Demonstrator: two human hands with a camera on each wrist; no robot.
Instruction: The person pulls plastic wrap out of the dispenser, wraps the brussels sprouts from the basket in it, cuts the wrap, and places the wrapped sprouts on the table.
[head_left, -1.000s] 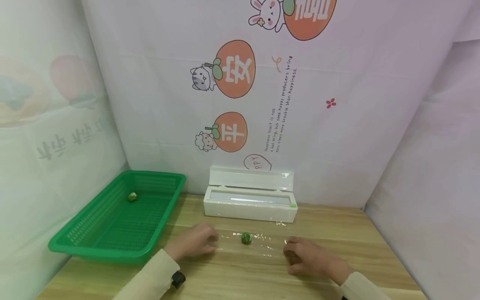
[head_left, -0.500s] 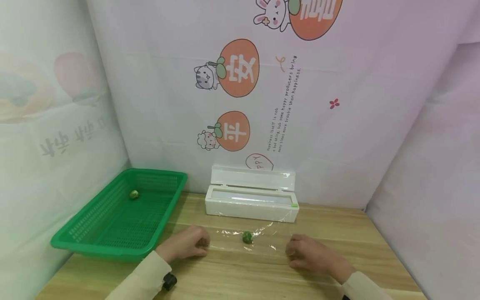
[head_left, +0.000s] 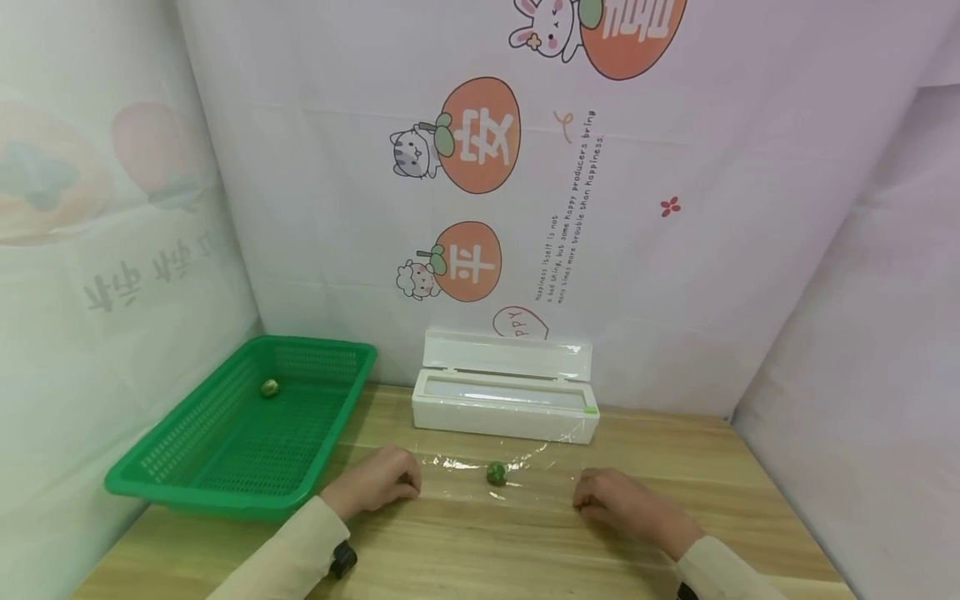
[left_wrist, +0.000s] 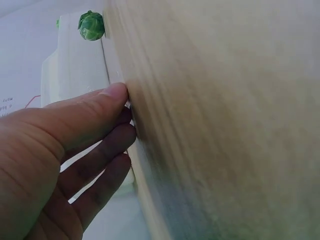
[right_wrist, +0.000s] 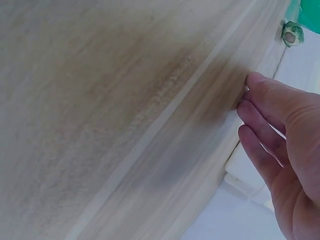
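Note:
A green Brussels sprout (head_left: 496, 473) rests on a sheet of clear cling film (head_left: 452, 463) spread on the wooden table in front of the dispenser. On the film's left side, my left hand (head_left: 380, 478) pinches its near corner between thumb and fingertips. My right hand (head_left: 624, 505) pinches the near right corner the same way, fingers low over the wood. In the left wrist view the thumb and fingertips (left_wrist: 118, 92) meet close to the tabletop, the sprout beyond them. The right wrist view shows the sprout's pale cut end (right_wrist: 290, 37) past my thumb.
A white cling film dispenser (head_left: 504, 418) with its lid raised stands against the back wall, and film trails from its front. On the left is a green plastic basket (head_left: 247, 446) holding another Brussels sprout (head_left: 269, 388). Printed cloth walls (head_left: 337, 217) enclose the table (head_left: 480, 554).
My left hand has shifted left, away from the sprout, and the film between the hands looks flatter. My right hand has stayed nearly in place. The sprout has barely moved.

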